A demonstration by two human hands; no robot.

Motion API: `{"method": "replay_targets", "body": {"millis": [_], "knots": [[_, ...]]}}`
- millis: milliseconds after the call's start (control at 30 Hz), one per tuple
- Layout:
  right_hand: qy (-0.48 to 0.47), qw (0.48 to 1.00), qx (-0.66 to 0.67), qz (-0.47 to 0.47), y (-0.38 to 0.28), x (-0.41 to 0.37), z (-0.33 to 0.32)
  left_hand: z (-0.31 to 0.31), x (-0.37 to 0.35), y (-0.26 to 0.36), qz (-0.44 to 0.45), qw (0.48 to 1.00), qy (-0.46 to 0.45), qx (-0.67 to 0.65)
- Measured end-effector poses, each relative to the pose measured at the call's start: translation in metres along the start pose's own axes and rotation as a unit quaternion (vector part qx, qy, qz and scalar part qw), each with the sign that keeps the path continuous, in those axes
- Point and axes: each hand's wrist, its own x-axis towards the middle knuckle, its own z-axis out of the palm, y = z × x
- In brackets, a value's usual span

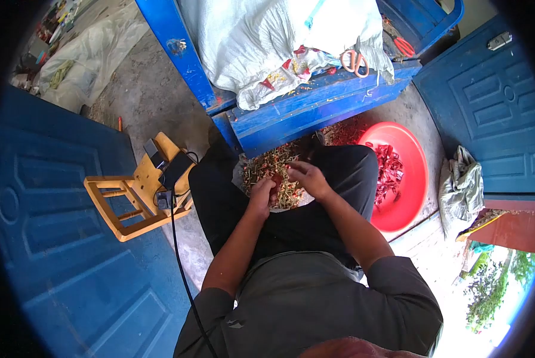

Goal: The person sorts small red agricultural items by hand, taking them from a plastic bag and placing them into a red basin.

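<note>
"Which step is this?"

"Fingerwork over the lap, I'd judge: small pieces being handled. The biggest thing about is the blue tabletop (324, 110), close in front of the knees, with a white sack (261, 48) slumped over it."

"And the sides?"

"On the left, a wooden chair (146, 179) carries dark devices (175, 170). On the right, a red basin (416, 173) holds red pods (389, 173); the right leg lies between lap and basin, in the way. A black cable (184, 268) runs past the left arm."

"Smaller?"

"A heap of stemmy scraps (264, 170) covers the lap, on something pale I can't identify. Orange-handled scissors (353, 62) lie at the tabletop's edge, away from both hands."

"The fingers?"

"Those of the left hand (261, 196) look clamped on a dark red piece (276, 179), just above the heap. Those of the right hand (311, 179) bend close by; whether they grip anything, I can't tell. The next move calls for a light, precise pinch, I'd say."
</note>
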Motion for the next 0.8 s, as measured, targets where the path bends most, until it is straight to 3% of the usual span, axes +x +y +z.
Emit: {"method": "replay_targets", "body": {"millis": [100,233,333,433,467,533,567,600,633,700,800], "knots": [[-0.030,0.978,-0.140,-0.148,0.002,-0.002,0.016,-0.001,0.004,-0.006,0.001,1.000,0.001,0.020],[-0.040,0.992,-0.037,-0.117,0.002,-0.001,0.022,0.004,0.001,-0.004,0.004,0.999,0.005,0.044],[0.057,0.968,-0.070,-0.234,-0.021,-0.012,0.010,0.014,0.000,0.001,0.022,0.998,-0.017,0.049],[0.162,0.947,-0.032,-0.277,-0.054,-0.033,-0.026,0.016,-0.002,0.003,0.021,0.996,-0.051,0.072],[0.265,0.897,-0.108,-0.338,-0.059,-0.037,-0.051,0.015,-0.001,0.001,0.020,0.996,-0.051,0.069],[0.418,0.833,-0.201,-0.300,-0.083,-0.061,-0.104,0.012,0.002,-0.004,0.002,0.997,0.009,0.078],[0.471,0.833,-0.147,-0.250,-0.087,-0.072,-0.130,0.012,0.003,-0.004,0.001,0.997,0.007,0.073],[0.473,0.835,-0.087,-0.269,-0.091,-0.081,-0.147,0.011,0.004,-0.003,0.001,0.998,-0.010,0.066],[0.538,0.683,-0.417,-0.264,-0.079,-0.084,-0.183,0.012,0.006,-0.003,0.002,0.998,-0.027,0.058],[0.478,0.766,-0.384,-0.195,-0.072,-0.080,-0.202,0.019,0.007,-0.003,0.008,0.998,-0.045,0.046],[0.352,0.840,-0.286,-0.297,-0.113,-0.034,-0.142,0.022,0.006,-0.008,0.005,0.997,-0.073,0.036]]}}
